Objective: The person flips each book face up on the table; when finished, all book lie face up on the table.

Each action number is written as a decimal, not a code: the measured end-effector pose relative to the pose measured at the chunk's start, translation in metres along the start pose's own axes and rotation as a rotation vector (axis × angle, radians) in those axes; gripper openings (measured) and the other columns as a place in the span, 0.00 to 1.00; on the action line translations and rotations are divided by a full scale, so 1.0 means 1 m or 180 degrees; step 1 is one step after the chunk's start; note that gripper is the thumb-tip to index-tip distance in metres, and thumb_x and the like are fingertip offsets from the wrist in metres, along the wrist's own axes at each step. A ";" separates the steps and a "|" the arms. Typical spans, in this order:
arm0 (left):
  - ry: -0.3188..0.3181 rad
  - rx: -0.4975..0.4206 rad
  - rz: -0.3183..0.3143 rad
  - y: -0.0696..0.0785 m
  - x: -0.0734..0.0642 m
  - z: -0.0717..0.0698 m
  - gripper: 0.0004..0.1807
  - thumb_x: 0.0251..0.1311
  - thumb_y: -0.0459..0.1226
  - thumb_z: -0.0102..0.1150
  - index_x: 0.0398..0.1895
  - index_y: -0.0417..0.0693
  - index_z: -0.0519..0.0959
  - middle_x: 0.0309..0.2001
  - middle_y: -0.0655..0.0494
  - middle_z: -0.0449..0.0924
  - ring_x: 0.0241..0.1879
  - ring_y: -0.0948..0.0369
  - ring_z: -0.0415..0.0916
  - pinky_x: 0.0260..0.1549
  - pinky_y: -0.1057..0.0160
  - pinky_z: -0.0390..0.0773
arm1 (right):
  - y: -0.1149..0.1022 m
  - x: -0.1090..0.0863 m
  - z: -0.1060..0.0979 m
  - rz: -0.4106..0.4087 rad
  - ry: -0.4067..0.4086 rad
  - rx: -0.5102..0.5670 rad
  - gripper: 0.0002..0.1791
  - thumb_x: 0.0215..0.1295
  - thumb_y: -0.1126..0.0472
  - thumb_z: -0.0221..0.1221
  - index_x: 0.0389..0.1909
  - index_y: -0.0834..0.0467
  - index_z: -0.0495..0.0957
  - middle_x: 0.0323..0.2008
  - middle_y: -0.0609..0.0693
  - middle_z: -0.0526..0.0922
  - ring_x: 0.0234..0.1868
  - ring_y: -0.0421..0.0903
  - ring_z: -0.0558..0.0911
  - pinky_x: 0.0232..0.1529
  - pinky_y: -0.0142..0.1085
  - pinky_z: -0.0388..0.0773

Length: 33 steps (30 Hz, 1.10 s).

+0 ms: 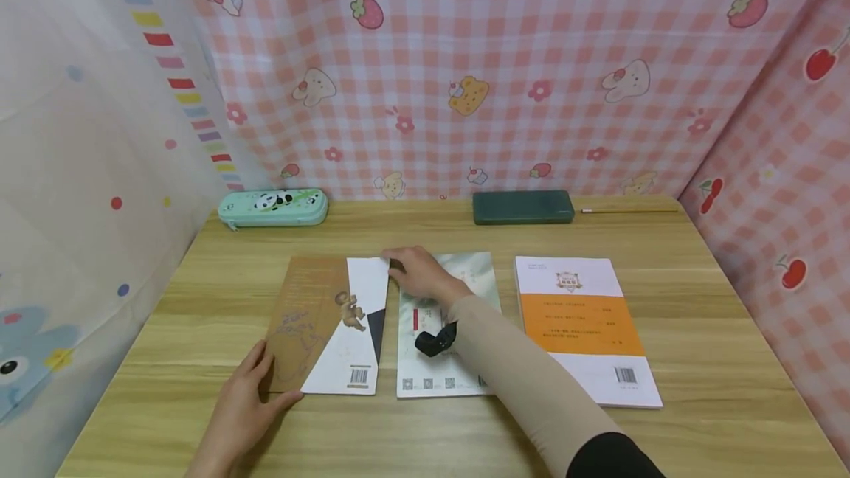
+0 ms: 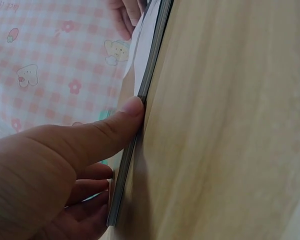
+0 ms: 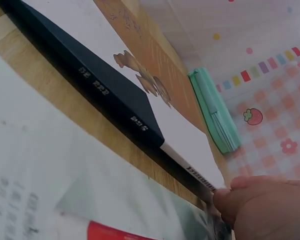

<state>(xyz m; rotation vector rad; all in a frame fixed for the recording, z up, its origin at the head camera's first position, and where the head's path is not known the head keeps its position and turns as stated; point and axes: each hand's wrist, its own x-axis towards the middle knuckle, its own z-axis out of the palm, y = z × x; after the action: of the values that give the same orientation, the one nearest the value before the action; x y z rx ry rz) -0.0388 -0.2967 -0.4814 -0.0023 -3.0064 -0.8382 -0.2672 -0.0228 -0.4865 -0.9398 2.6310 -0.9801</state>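
Note:
A brown and white book (image 1: 332, 323) lies flat on the table, back cover up, a small baby figure printed on it. My left hand (image 1: 242, 404) holds its near left corner, thumb along the near edge and fingers at the left side; the left wrist view shows the thumb (image 2: 115, 127) against the page edges. At the far right corner my right hand (image 1: 421, 273) grips the same book, reaching over a pale green book (image 1: 441, 382). The right wrist view shows the black and white spine (image 3: 105, 95), with the right hand (image 3: 270, 207) at its far end.
An orange and white book (image 1: 578, 323) lies to the right. Along the back edge are a mint panda pencil case (image 1: 274, 208), a dark green case (image 1: 523, 208) and a thin stick (image 1: 631, 211). Patterned curtains (image 1: 432, 139) surround the wooden table (image 1: 398, 441).

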 end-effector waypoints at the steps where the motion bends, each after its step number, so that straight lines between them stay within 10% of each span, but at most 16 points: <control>1: -0.0003 0.0003 0.0002 0.000 0.000 0.000 0.49 0.51 0.45 0.78 0.64 0.16 0.66 0.70 0.20 0.56 0.67 0.26 0.57 0.62 0.31 0.65 | 0.000 0.000 0.000 0.0002 0.0038 0.0014 0.21 0.74 0.64 0.58 0.66 0.57 0.76 0.65 0.53 0.78 0.68 0.51 0.74 0.71 0.42 0.67; 23: 0.0087 -0.0073 0.0071 -0.002 0.000 0.000 0.60 0.38 0.52 0.84 0.65 0.17 0.65 0.70 0.21 0.57 0.67 0.27 0.58 0.64 0.32 0.64 | 0.004 -0.001 -0.010 -0.0526 0.0613 -0.0114 0.19 0.64 0.57 0.69 0.56 0.53 0.85 0.53 0.47 0.86 0.47 0.42 0.87 0.57 0.36 0.80; 30: 0.0210 -0.0091 0.0081 -0.004 -0.003 0.000 0.44 0.46 0.36 0.81 0.62 0.17 0.69 0.69 0.23 0.62 0.65 0.28 0.63 0.62 0.33 0.66 | 0.005 -0.002 -0.014 -0.0684 0.0700 -0.0182 0.17 0.64 0.54 0.68 0.53 0.52 0.86 0.51 0.46 0.88 0.47 0.43 0.87 0.55 0.38 0.81; 33: 0.0382 -0.0182 0.0153 -0.009 -0.005 0.000 0.35 0.49 0.29 0.76 0.60 0.19 0.73 0.67 0.27 0.67 0.64 0.31 0.67 0.70 0.62 0.64 | 0.004 -0.004 -0.015 -0.0640 0.0719 -0.0096 0.16 0.65 0.55 0.68 0.53 0.52 0.86 0.51 0.47 0.87 0.50 0.45 0.86 0.56 0.39 0.80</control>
<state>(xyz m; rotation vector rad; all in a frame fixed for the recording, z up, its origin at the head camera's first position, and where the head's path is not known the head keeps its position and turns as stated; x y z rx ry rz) -0.0343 -0.3039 -0.4861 -0.0240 -2.8585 -0.8861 -0.2722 -0.0101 -0.4780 -1.1843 2.7820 -1.1578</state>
